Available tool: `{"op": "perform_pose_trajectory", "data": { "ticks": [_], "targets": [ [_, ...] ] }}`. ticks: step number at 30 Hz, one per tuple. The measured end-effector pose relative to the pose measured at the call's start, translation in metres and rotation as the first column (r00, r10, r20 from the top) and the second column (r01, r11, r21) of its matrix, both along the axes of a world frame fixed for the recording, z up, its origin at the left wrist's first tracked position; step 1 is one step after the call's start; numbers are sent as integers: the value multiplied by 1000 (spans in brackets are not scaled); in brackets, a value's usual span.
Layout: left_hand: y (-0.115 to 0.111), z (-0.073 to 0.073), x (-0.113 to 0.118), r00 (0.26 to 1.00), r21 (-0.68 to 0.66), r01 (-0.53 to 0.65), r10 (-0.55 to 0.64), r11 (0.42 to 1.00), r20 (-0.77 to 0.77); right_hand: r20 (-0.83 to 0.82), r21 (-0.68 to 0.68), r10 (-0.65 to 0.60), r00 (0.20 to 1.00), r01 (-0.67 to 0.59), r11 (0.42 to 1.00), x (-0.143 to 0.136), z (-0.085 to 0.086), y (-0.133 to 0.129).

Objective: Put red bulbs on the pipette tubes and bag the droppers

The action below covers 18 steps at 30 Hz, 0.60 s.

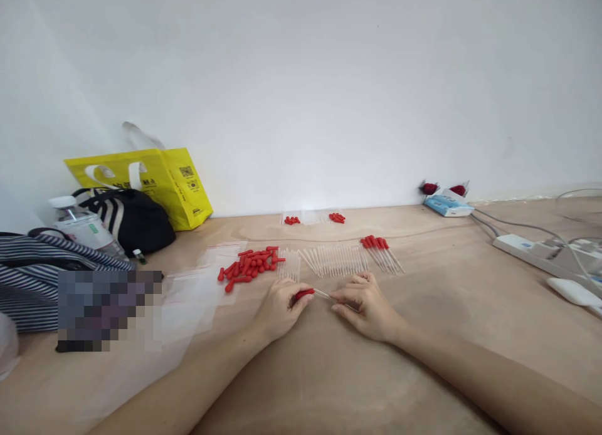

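My left hand (285, 303) is closed, pinching a red rubber dropper bulb (305, 293) between thumb and fingers. A thin glass dropper tube (324, 294) meets the bulb's end, and my right hand (364, 303) grips the tube's other end. How deep the tube sits in the bulb I cannot tell. Beyond my left hand lies a pile of loose red bulbs (251, 264). Past both hands, bare glass tubes (336, 261) are laid out in a row. To their right are several tubes with red bulbs fitted (383, 254).
Clear plastic bags (188, 303) lie on the left. Behind them stand a yellow bag (188, 190), a black bag (141, 222), a bottle (87, 225) and a striped bag (28, 278). At the right are a power strip (522, 247) with cables and a blue packet (446, 205). Small bagged bulbs (337, 218) lie near the wall.
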<state>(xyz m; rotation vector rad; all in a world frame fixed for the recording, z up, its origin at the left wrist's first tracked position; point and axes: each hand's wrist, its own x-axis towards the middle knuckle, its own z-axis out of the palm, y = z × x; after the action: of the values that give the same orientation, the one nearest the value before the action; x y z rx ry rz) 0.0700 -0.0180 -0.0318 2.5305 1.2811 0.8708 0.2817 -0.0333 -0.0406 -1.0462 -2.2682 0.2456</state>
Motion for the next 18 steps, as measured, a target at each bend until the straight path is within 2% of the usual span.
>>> {"op": "perform_pose_trajectory", "data": {
  "ticks": [7, 18],
  "targets": [
    [0, -1, -1, 998, 13, 48, -48, 999, 51, 3, -1, 22, 1000, -22, 1000, -1, -1, 0],
    [-3, -1, 0, 979, 51, 198, -201, 979, 44, 99, 119, 67, 993, -79, 990, 4, -1, 7]
  ]
}}
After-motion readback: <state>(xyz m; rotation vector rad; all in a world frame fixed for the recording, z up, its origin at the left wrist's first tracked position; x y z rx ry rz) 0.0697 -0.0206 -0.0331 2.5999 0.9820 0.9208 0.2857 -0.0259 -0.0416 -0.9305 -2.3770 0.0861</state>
